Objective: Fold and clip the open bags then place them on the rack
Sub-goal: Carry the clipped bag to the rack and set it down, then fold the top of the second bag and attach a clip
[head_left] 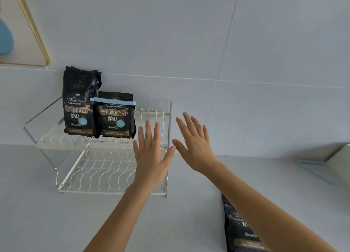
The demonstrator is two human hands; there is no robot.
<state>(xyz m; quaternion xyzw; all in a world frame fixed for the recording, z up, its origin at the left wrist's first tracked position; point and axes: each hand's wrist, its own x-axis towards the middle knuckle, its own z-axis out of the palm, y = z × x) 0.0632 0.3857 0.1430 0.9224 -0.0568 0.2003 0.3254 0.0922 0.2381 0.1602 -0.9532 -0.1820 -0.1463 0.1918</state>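
Observation:
A two-tier white wire rack (106, 176) stands on the counter against the wall. On its upper tier stand two black coffee bags: a tall one (79, 104) at the left with its top unfolded, and a shorter one (117, 119) whose folded top is held by a light blue clip (113, 101). A third black coffee bag (241, 229) lies on the counter at the lower right, partly hidden by my right forearm. My left hand (150, 157) and my right hand (195, 144) hover empty with fingers spread, just right of the clipped bag, in front of the rack's right end.
A grey tiled wall rises behind the rack. A gold-framed panel (28, 34) with a blue object (5, 38) hangs at the upper left. A light blue bar-like object (316, 171), possibly a clip, lies on the counter at the right, beside a pale raised surface (341, 157).

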